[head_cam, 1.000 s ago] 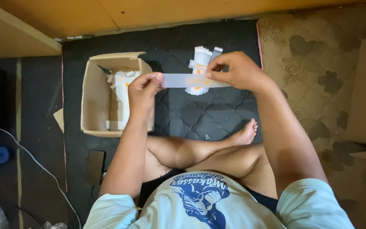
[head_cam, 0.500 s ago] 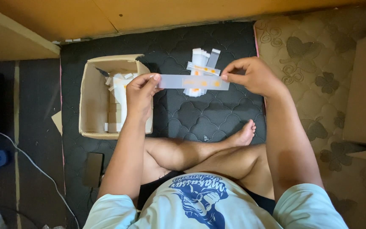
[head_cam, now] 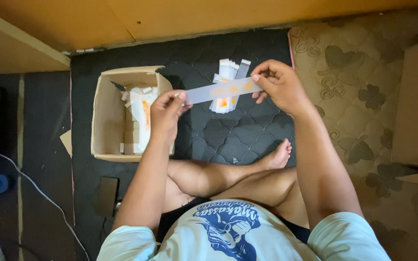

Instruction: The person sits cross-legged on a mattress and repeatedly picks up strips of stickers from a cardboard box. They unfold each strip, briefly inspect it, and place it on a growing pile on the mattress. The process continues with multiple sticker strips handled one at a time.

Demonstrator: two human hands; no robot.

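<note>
Strip drawn out level between our two hands, above the dark mat.

Left to right: the open cardboard box (head_cam: 110, 116) sits on the dark quilted mat (head_cam: 228, 140), with white packets showing orange marks stacked inside. Our left hand (head_cam: 166, 112) now hovers just past the box's right wall, its grip pinched on the left end of the long pale strip (head_cam: 221, 91). A second ago the strip lay lower and closer to our chest; it has since risen and tilted, its right end a little higher. Behind it, a small pile of white packets (head_cam: 228, 72) lies fanned out on the mat. Our right hand (head_cam: 280, 87) has shifted slightly rightward, its grip closed on the strip's other end. We judge the strip is being pulled taut for inspection or folding. The patterned tan mattress (head_cam: 359, 96) lies to the right.
</note>
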